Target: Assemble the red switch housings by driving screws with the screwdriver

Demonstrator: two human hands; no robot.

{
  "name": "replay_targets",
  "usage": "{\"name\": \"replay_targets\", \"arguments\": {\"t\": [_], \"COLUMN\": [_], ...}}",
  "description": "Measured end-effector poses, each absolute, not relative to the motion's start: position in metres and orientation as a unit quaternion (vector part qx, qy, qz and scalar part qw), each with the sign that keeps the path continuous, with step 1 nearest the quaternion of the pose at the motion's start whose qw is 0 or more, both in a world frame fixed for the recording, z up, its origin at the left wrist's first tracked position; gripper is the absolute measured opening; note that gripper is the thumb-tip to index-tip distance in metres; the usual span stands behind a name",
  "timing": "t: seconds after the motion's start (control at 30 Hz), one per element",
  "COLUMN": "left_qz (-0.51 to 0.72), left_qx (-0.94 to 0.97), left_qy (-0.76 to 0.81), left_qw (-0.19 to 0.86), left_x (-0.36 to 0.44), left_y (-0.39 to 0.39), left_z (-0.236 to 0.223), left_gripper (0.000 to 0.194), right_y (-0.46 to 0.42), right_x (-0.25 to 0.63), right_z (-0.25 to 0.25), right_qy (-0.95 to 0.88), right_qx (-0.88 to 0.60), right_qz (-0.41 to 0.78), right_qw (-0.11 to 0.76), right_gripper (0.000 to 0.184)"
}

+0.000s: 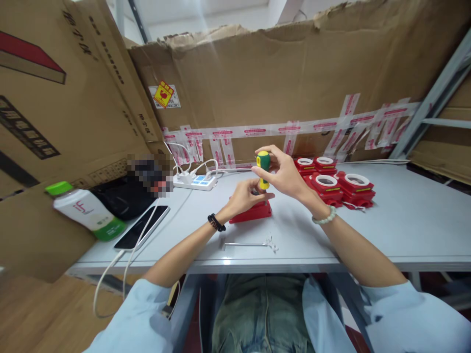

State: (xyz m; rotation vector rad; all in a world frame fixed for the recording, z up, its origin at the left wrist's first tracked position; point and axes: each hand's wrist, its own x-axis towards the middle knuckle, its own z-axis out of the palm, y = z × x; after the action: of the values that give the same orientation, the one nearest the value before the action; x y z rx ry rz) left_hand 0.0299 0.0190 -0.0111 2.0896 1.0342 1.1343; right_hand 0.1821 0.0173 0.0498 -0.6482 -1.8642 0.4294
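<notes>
Upright over a red plastic housing (pixel 253 213), a screwdriver (pixel 263 169) with a green and yellow handle is gripped in my right hand (pixel 283 171). My left hand (pixel 245 198) is closed at the screwdriver's lower end, fingers pinched around its shaft just above the housing. Those fingers hide most of the housing's top and the driver's tip. In front of the housing lies a thin metal rod (pixel 245 244), with small pale bits (pixel 272 243) at its right end.
Several red housings with white rings (pixel 356 181) stand at right behind my right forearm. At left are a white power strip (pixel 196 181), a phone (pixel 143 228) with a cable, a black bag (pixel 117 196) and a tilted bottle (pixel 86 211). A cardboard wall (pixel 250 78) closes the back.
</notes>
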Motion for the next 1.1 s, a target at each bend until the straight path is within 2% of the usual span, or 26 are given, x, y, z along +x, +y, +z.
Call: {"name": "replay_targets", "arguments": {"t": [0.1, 0.27, 0.4, 0.5, 0.6, 0.77, 0.93, 1.1], "left_qz": [0.406, 0.396, 0.467, 0.446, 0.419, 0.480, 0.441, 0.476], "left_qx": [0.799, 0.780, 0.737, 0.761, 0.773, 0.726, 0.764, 0.737], "left_qy": [0.348, 0.307, 0.339, 0.327, 0.315, 0.354, 0.332, 0.378], "left_qw": [0.275, 0.375, 0.352, 0.339, 0.358, 0.342, 0.334, 0.295], "left_x": [0.0276, 0.0256, 0.0305, 0.0305, 0.0296, 0.0325, 0.0316, 0.0340], "left_y": [0.0166, 0.0198, 0.0194, 0.0162, 0.0167, 0.0194, 0.0162, 0.0186], "left_z": [-0.0071, -0.0097, -0.0128, -0.0102, -0.0102, -0.0136, -0.0089, -0.0108], "left_gripper": [0.032, 0.027, 0.032, 0.034, 0.026, 0.031, 0.025, 0.031], "right_y": [0.0161, 0.0152, 0.0151, 0.0156, 0.0159, 0.0154, 0.0153, 0.0166], "right_x": [0.1820, 0.1828, 0.1809, 0.1798, 0.1796, 0.1793, 0.1807, 0.1811], "right_z": [0.0499, 0.0486, 0.0463, 0.0453, 0.0453, 0.0456, 0.0464, 0.0462], "right_qy": [-0.778, -0.769, -0.778, -0.776, -0.766, -0.766, -0.753, -0.745], "right_qx": [-0.282, -0.304, -0.295, -0.294, -0.296, -0.293, -0.310, -0.308], "right_qz": [0.172, 0.160, 0.154, 0.155, 0.167, 0.174, 0.165, 0.178], "right_qw": [0.534, 0.539, 0.533, 0.536, 0.546, 0.546, 0.556, 0.565], "right_gripper": [0.033, 0.034, 0.032, 0.031, 0.031, 0.032, 0.032, 0.033]}}
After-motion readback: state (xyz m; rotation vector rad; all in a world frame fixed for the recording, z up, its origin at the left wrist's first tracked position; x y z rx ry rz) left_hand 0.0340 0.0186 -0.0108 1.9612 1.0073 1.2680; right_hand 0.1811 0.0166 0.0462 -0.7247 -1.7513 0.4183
